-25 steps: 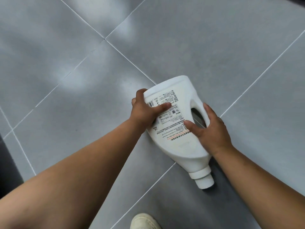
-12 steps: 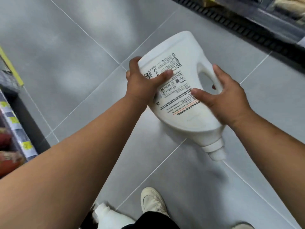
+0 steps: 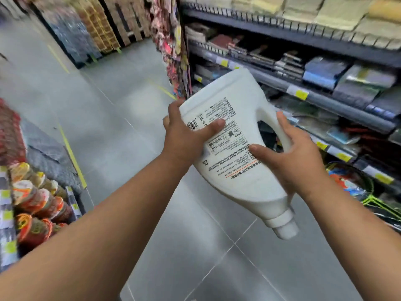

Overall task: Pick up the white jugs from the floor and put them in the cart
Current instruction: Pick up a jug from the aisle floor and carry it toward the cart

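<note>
The left hand [image 3: 186, 135] is gripping the base corner of the large white plastic jug [image 3: 234, 170], thumb lying across the printed label and fingers curling round the far edge. The right hand [image 3: 290, 157] is clasping the opposite side, thumb pressing on the label and fingers wrapping the moulded loop handle [image 3: 280, 127]. Between the two hands the jug is hanging in the air, tilted, its base pointing up and away and its white screw cap [image 3: 284, 227] pointing down toward the person.

Needing both hands, it is probably handling as a heavy, full container. The walls look stiff but smooth, so they are likely slippery. The loop handle is offering the surest hold, with the other hand supporting the body.

Below the hands the grey tiled floor [image 3: 121, 127] is running on. To the right of the right hand stand dark store shelves [image 3: 325, 98] of packaged goods. To the left of the left hand is a display of red cup packs [image 3: 36, 203]. No cart is showing.

A second ago the jug was lying on the floor under the same two grips. Half a second ago it was just off the tiles. Now it is riding well above them, and the view is looking up along the aisle.
</note>
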Demonstrator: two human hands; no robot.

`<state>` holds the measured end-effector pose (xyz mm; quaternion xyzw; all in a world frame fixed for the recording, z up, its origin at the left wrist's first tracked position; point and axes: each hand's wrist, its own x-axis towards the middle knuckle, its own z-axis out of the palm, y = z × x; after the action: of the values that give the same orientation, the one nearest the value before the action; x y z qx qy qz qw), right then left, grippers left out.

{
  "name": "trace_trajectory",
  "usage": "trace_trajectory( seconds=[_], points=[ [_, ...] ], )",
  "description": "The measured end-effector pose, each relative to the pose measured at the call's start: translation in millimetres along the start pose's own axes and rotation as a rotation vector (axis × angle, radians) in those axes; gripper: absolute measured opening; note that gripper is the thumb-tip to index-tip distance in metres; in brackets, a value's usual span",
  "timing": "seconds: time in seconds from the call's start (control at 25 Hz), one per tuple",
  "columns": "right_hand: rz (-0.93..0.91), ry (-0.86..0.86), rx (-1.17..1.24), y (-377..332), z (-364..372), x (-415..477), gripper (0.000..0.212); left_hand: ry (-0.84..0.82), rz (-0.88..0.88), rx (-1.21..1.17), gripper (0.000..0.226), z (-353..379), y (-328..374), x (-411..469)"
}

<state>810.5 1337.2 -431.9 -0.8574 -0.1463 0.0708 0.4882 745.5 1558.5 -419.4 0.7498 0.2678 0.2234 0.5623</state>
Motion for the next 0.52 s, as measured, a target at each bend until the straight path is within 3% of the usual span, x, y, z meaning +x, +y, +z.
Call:
trace_trajectory(
  seconds=[0.32, 0.52],
  points=[
    [-0.269, 0.175, 0.064, -210, -222, -33, 0.124, -0.022, 0.353, -0.169, 0.083, -19, 312, -64],
    [-0.388, 0.349, 0.004, -280, -347, -81, 0.123, -0.074, 0.565, -0.255, 0.089, 3, 442, -108]
  ],
)
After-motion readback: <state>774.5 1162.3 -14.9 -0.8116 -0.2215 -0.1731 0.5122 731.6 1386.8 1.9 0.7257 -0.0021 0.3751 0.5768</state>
